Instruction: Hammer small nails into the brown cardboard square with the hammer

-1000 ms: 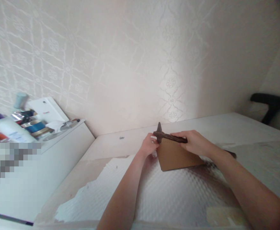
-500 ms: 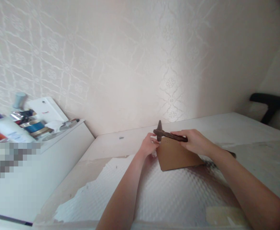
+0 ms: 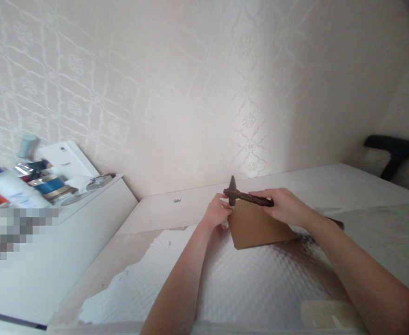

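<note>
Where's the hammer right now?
In the head view, right of centre: the hammer is in the right hand, its head near the far left corner of the brown board.

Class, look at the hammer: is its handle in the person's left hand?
No, the right hand grips the hammer's handle.

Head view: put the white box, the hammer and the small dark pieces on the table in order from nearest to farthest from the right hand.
1. Hammer: gripped in the right hand.
2. Small dark pieces: on the table, left of the left hand.
3. White box: farther left, past the table's edge.
</note>
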`<action>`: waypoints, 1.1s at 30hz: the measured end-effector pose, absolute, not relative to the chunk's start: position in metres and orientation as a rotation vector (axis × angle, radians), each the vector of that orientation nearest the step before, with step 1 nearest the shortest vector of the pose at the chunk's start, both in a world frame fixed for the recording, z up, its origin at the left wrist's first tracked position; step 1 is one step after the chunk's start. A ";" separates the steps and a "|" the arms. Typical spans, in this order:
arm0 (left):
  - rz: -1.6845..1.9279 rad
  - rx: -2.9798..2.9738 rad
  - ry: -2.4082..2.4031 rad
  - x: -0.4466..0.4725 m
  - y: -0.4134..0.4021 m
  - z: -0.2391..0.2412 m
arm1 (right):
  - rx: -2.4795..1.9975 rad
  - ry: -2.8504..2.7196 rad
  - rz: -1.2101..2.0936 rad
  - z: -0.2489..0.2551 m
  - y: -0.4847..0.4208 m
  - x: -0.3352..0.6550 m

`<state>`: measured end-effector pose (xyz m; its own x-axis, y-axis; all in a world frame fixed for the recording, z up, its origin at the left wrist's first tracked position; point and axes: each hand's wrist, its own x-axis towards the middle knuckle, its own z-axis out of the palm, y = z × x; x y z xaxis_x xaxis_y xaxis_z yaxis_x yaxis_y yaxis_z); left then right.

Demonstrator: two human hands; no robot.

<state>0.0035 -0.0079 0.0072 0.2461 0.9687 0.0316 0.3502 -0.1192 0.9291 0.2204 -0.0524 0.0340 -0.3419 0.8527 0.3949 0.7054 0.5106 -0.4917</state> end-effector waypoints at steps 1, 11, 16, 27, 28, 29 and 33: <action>0.889 1.636 1.242 0.003 -0.008 0.007 | -1.261 -2.130 0.317 0.034 -0.052 0.220; 0.884 1.653 1.246 0.003 -0.007 0.006 | -1.259 -2.138 0.300 0.034 -0.053 0.220; 0.860 1.686 1.275 0.003 -0.008 0.008 | -1.262 -2.170 0.312 0.035 -0.053 0.219; 0.856 1.661 1.276 0.005 -0.006 0.007 | -1.256 -2.153 0.323 0.034 -0.052 0.219; 0.856 1.654 1.275 0.005 -0.006 0.007 | -1.254 -2.146 0.324 0.034 -0.052 0.219; 0.852 1.651 1.273 0.005 -0.005 0.007 | -1.253 -2.142 0.326 0.034 -0.052 0.219; 0.841 1.675 1.273 0.004 -0.005 0.005 | -1.248 -2.164 0.348 0.034 -0.052 0.220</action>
